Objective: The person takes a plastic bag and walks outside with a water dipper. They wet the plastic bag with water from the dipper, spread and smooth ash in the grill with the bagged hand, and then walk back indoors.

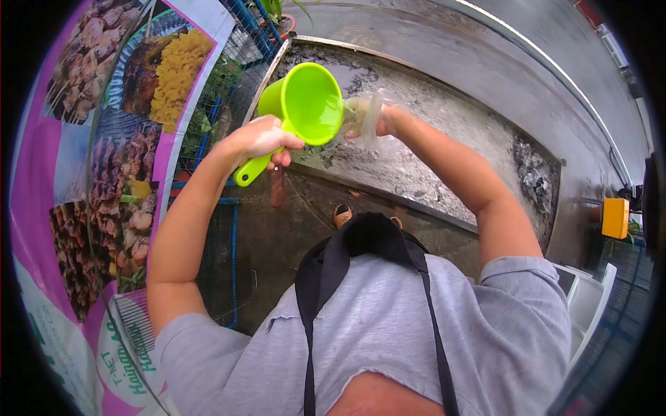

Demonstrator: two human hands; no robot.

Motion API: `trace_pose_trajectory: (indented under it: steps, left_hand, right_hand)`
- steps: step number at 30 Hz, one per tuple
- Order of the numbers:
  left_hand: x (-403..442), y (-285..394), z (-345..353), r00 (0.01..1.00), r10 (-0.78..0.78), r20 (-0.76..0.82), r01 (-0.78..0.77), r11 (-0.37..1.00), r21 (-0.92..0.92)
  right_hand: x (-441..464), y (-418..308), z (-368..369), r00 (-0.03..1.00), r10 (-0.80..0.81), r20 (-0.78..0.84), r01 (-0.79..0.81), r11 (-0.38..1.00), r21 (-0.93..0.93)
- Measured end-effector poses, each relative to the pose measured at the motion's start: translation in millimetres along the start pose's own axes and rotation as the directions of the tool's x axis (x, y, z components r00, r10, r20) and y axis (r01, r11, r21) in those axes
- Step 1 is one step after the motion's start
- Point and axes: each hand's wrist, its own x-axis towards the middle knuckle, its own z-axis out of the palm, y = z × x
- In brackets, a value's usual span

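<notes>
A bright green dipper point(312, 104) is tilted over the near left part of a long ash-covered tray point(444, 139), its mouth toward the right. My left hand point(267, 139) is closed round its handle. Some water shows inside at the lower right of the cup. Close to the dipper's rim, my right hand point(371, 119) is inside or behind a clear plastic bag point(378, 118). Its fingers are partly hidden by the plastic, and whether they grip the bag is hard to tell.
A printed food banner point(104, 159) hangs on the left beside blue wire mesh. A potted plant point(284, 24) stands behind the tray's left corner. On the right are a yellow object point(615, 218) and a white plastic chair point(590, 305). Grey ash and charred lumps lie in the tray.
</notes>
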Motion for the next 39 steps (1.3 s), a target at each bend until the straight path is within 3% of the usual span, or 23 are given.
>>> trace_pose_trajectory:
  steps: [2, 4, 5, 8, 12, 16, 18, 25, 28, 29, 30, 33, 37, 38, 39]
  left_hand:
    - [5, 9, -2, 1.000, 0.015, 0.026, -0.013, 0.998, -0.062]
    - [5, 17, -5, 0.999, 0.018, 0.027, -0.015, 0.996, -0.082]
    - [4, 20, -9, 0.999, 0.017, 0.037, -0.014, 0.996, -0.088]
    - [-2, 19, -13, 0.999, 0.029, 0.019, -0.027, 0.995, -0.101]
    - [-10, 7, -27, 0.999, 0.016, 0.037, -0.013, 0.996, -0.086]
    - [-30, 1, -35, 1.000, 0.004, -0.011, -0.005, 0.997, -0.082]
    - [-37, -6, -40, 0.999, -0.035, -0.039, 0.032, 0.996, -0.088]
    - [-60, -32, -56, 0.989, -0.068, -0.130, 0.038, 0.975, -0.219]
    - [-67, -42, -65, 0.990, -0.082, -0.116, 0.052, 0.970, -0.237]
    - [-69, -45, -67, 0.987, -0.100, -0.126, 0.069, 0.972, -0.226]
    - [-70, -48, -68, 0.984, -0.117, -0.136, 0.086, 0.973, -0.215]
    - [-70, -59, -70, 0.975, -0.122, -0.186, 0.099, 0.987, -0.125]
    - [-77, -63, -69, 0.959, -0.166, -0.231, 0.145, 0.984, -0.103]
    - [-78, -64, -69, 0.949, -0.187, -0.254, 0.167, 0.981, -0.098]
    - [-79, -65, -69, 0.938, -0.207, -0.278, 0.188, 0.978, -0.094]
  right_hand:
    - [-4, -1, -17, 1.000, 0.002, -0.014, -0.001, 0.998, 0.063]
    - [-8, -4, -24, 0.976, 0.080, -0.202, -0.065, 0.995, 0.079]
    - [-11, -7, -28, 0.963, 0.154, -0.222, -0.112, 0.975, 0.191]
    - [-4, -4, -29, 0.966, 0.115, -0.232, -0.084, 0.987, 0.138]
    - [1, -10, 0, 0.980, 0.077, -0.186, -0.053, 0.990, 0.128]
    - [28, -8, 40, 0.982, 0.167, -0.085, -0.162, 0.985, 0.058]
    - [50, 10, 53, 0.991, 0.128, -0.044, -0.116, 0.973, 0.200]
    - [48, -19, 69, 0.994, 0.042, -0.098, -0.008, 0.948, 0.317]
    - [78, -33, 74, 0.992, 0.071, -0.107, -0.042, 0.966, 0.255]
    - [91, -35, 70, 0.996, 0.084, 0.015, -0.083, 0.922, 0.379]
    - [94, -38, 77, 0.996, 0.084, 0.019, -0.085, 0.922, 0.377]
    - [107, -45, 104, 0.998, 0.061, 0.017, -0.064, 0.954, 0.294]
    - [123, -40, 133, 0.991, -0.072, 0.115, 0.076, 0.997, -0.033]
    - [123, -39, 135, 0.991, -0.072, 0.116, 0.076, 0.997, -0.034]
    - [121, -38, 138, 0.980, -0.117, 0.160, 0.146, 0.972, -0.184]
